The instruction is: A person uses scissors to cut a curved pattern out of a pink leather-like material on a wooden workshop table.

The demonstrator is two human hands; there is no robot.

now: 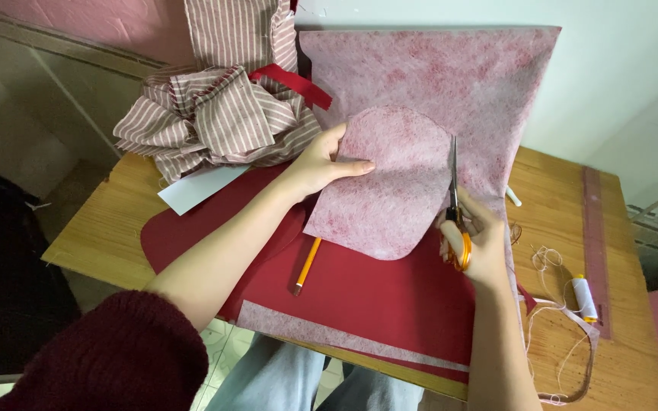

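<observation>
My left hand [323, 163] pinches the left edge of a rounded piece of pale pink interfacing [386, 183], holding it lifted over the table. My right hand [481, 236] grips orange-handled scissors [455, 209]; the blades point away from me along the piece's right edge, where it joins a larger sheet of the same pink interfacing [451, 76]. Under both lies dark red fabric [375, 293] with an orange pencil [308, 265] on it.
A heap of red-and-white striped cloth [218, 114] with a red ribbon sits at the back left. A white paper slip [199, 188] lies beside it. On the wooden table [618, 350], a white thread spool [585, 297], loose threads and a pink ruler [595, 243] lie at the right.
</observation>
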